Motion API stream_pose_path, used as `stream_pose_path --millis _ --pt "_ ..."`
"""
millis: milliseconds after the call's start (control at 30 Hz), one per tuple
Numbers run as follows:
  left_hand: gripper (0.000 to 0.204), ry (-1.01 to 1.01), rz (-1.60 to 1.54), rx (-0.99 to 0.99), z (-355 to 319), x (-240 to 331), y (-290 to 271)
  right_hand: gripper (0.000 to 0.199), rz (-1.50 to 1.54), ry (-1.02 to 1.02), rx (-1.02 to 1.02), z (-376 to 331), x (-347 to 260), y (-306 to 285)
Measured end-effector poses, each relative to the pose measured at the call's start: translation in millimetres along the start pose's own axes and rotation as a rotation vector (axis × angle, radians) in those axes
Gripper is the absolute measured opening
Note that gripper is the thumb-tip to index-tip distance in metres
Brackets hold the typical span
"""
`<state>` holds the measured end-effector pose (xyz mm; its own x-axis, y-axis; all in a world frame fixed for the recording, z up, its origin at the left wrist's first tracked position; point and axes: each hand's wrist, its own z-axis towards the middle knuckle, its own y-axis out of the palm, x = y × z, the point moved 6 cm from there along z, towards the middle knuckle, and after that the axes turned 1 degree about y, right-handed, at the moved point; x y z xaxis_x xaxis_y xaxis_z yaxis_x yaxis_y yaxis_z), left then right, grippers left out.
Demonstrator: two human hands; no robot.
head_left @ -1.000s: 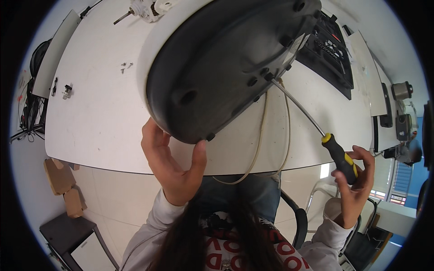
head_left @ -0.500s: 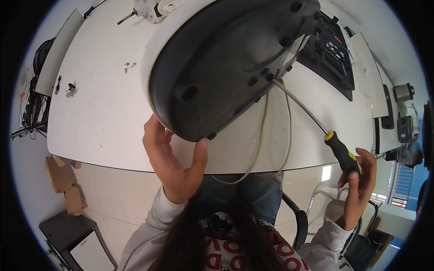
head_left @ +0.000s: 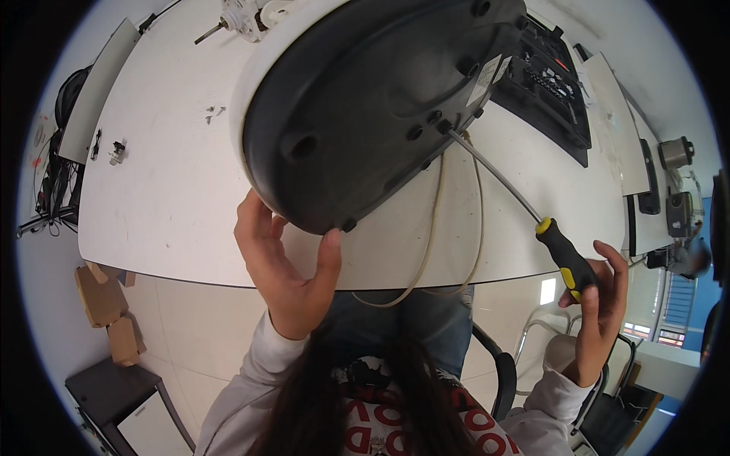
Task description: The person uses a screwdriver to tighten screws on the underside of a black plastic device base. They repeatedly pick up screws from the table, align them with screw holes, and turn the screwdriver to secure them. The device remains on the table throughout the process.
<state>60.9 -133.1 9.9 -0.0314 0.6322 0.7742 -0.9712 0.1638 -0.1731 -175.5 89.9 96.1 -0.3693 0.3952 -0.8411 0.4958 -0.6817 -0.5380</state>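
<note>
The left hand point(head_left: 287, 270) pinches the tilted black base point(head_left: 365, 121), apparently steadying it for the screwdriver point(head_left: 560, 247) the right hand point(head_left: 596, 315) grips.

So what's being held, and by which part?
A screwdriver, by its handle, in the right fingers; a tilted appliance, by its near edge, in the left fingers.

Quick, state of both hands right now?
Left hand: holding the near edge of the tilted black-and-white housing, thumb and fingers at the rim.
Right hand: holding the yellow-and-black screwdriver at the end of its handle.
</note>
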Motion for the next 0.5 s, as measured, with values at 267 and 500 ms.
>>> stream_pose_path --millis 267,500 --pt "0.068 0.004 0.012 -0.004 -2 -1 0 0.061 -0.197 -0.229 0.007 -2 -10 6" --pt "0.067 0.020 0.038 -0.001 -1 1 2 0.052 0.076 -0.002 -0.057 1 -4 11"
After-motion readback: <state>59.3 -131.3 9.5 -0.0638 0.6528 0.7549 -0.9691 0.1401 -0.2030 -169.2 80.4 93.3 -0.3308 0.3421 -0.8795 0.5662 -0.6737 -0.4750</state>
